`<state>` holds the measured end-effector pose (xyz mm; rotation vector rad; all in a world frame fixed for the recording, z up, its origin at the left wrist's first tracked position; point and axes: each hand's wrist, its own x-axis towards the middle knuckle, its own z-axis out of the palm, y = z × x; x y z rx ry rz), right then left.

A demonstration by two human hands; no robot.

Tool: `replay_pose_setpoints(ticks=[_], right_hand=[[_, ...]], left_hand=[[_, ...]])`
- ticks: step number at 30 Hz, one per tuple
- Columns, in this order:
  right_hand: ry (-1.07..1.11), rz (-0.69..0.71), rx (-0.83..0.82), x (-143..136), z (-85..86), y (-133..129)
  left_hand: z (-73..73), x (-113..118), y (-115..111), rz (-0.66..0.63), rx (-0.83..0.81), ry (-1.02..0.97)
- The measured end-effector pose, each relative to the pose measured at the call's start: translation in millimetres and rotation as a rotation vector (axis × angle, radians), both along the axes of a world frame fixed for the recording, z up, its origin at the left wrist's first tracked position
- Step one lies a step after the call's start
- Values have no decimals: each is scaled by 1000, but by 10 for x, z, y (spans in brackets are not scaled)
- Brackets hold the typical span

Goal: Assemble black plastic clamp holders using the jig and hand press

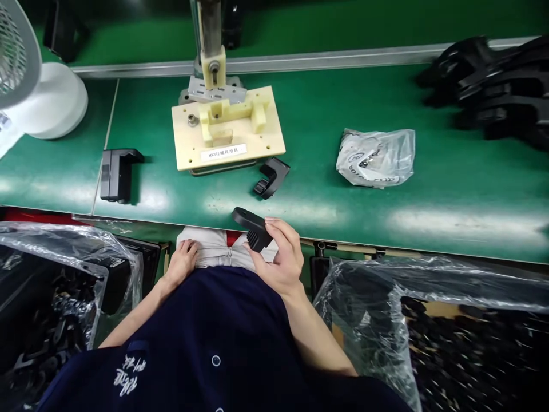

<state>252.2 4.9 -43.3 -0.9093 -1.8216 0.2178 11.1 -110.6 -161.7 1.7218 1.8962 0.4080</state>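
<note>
My right hand [281, 257] pinches a black plastic part [253, 225] between thumb and fingers, just off the bench's front edge. The part has a rounded flat arm and a ribbed block beneath it. On my lap, over light trousers [212, 247], rests my left hand [183, 262] with nothing visible in it and its fingers loosely laid down. A smaller curved black part [271, 176] lies on the green bench [317, 212] beyond my right hand. Behind it stands a cream jig plate [189, 155] with raised blocks and a label, below a vertical press column [211, 34].
A black L-shaped part [116, 176] stands at the bench's left, near a white fan [60, 103]. To the right are a clear plastic bag [375, 159] of small pieces and a pile of black parts [506, 86]. Plastic-lined bins [124, 257] of black parts flank me.
</note>
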Motion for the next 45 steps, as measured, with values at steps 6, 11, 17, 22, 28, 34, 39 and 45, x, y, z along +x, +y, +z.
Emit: replay_pose_setpoints(ticks=[6,11,17,22,28,34,39,45], right_hand=[[-39,0,70,27,70,118],[-68,-26,135,56,55,151],[-129,-22,286,68,63,172],[-186,10,451,144,144,353],[-341,85,564,304,408,766],[-466,67,421,322,569,1157],[-420,55,210,268,592,1581],[-510,132,145,152,660,1842]], left_hand=[[254,8,92,130,-95,-198],[896,170,152,137,-222,-536],[1629,203,551,252,-6,-1251],[1658,107,881,158,267,-1048],[1403,79,1212,159,655,-613],[1141,45,1314,251,611,-507],[1154,91,1296,215,597,-415],[1212,152,1295,165,626,-415]])
